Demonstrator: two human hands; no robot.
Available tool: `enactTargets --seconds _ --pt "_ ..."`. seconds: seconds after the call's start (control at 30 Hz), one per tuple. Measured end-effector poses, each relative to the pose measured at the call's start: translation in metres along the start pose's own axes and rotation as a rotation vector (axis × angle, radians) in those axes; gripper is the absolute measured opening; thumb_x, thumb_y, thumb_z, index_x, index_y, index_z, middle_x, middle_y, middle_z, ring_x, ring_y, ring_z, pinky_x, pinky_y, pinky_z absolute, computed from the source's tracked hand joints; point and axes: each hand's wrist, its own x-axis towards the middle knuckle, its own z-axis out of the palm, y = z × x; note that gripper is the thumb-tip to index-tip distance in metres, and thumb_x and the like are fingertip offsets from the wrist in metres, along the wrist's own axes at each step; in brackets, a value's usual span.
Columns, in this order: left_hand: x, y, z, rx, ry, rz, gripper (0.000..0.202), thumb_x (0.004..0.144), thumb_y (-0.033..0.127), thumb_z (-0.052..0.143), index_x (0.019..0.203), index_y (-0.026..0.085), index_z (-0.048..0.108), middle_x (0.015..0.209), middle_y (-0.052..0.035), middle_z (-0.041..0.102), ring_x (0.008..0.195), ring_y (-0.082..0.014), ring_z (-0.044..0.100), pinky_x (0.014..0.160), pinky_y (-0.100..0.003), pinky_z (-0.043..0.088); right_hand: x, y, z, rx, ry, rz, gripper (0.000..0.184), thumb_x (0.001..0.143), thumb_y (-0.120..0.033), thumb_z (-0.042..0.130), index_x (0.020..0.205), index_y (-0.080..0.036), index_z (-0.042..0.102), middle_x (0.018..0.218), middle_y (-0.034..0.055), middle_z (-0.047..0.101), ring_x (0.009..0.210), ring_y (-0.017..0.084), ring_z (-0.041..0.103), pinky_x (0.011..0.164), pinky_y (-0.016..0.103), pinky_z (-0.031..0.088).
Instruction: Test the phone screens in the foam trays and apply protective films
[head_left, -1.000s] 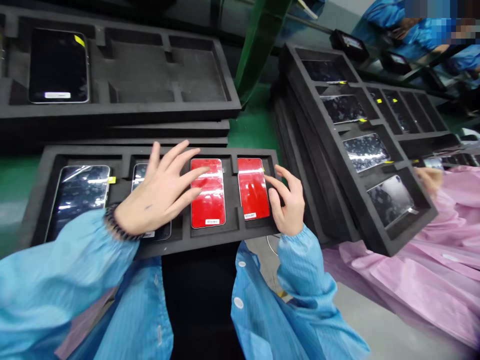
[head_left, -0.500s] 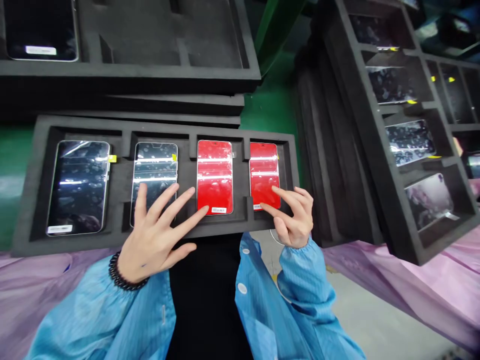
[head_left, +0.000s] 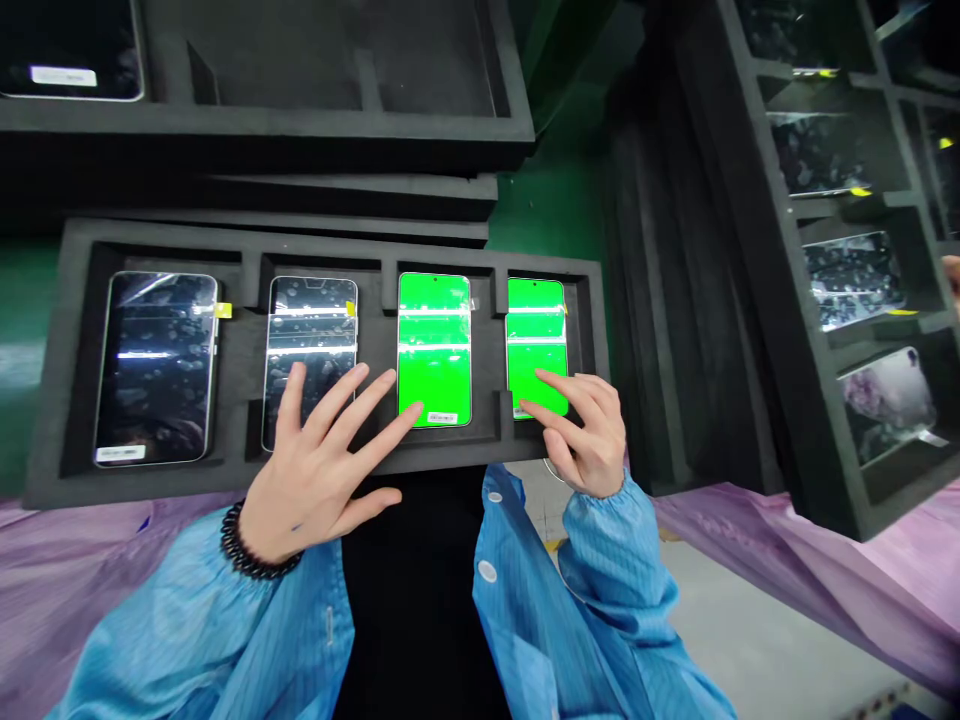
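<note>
Four slots of a black foam tray (head_left: 247,485) each hold a smartphone. My left hand (head_left: 322,460) is spread out with its palm down, over the lower part of a dark-screened phone (head_left: 311,325); its index finger reaches the lower left corner of a phone with a green screen (head_left: 435,350). At the tray's right end my right hand (head_left: 585,430) has two fingers stretched onto a second green-lit phone (head_left: 537,345), the other fingers curled. Far left lies a larger dark phone (head_left: 157,370) with a yellow tab and a white label. Neither hand grips anything.
Behind stands a stack of black foam trays (head_left: 300,130), a dark phone (head_left: 75,40) in the top one. On the right, another tray (head_left: 825,480) holds several phones with yellow tabs. Pink-purple garments (head_left: 810,540) of other people flank me.
The screens of the two lit phones have turned from red to green. My hands have kept nearly the same pose over the phones. The view has shifted slightly.
</note>
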Motion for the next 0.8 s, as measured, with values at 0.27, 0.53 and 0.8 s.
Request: enactTargets --seconds 0.27,0.53,0.8 --pt "0.0014 0.0014 -0.0006 -0.023 -0.053 -0.035 0.065 0.097 0.058 0.043 0.158 0.040 0.027 0.164 -0.0070 0.034 0.148 -0.0396 0.036 0.124 -0.069 0.006 -0.0011 0.0006 0.0001 -0.001 -0.026 0.026 0.034 0.096 -0.028 0.046 0.103 -0.033 0.078 0.134 -0.0002 0.067 0.107 0.025 0.062 0.097 0.051 0.051" --pt "0.0009 -0.0007 -0.0004 0.006 -0.019 0.001 0.066 0.098 0.057 0.041 0.159 0.039 0.023 0.167 -0.0079 0.027 0.150 -0.0389 0.033 0.124 -0.068 0.009 -0.0005 -0.0018 -0.0003 0.010 0.018 0.071 0.036 0.098 -0.030 0.045 0.120 -0.032 0.073 0.141 0.0022 0.062 0.111 0.027 0.062 0.098 0.051 0.050" --pt "0.0021 0.0019 0.0013 -0.042 0.018 -0.043 0.068 0.100 0.062 0.028 0.161 0.031 0.021 0.167 -0.0112 0.025 0.153 -0.0365 0.026 0.126 -0.065 0.008 -0.0054 -0.0009 0.0013 0.093 0.139 0.182 0.045 0.100 -0.037 0.039 0.140 -0.034 0.059 0.133 0.0033 0.067 0.107 0.027 0.065 0.094 0.049 0.052"
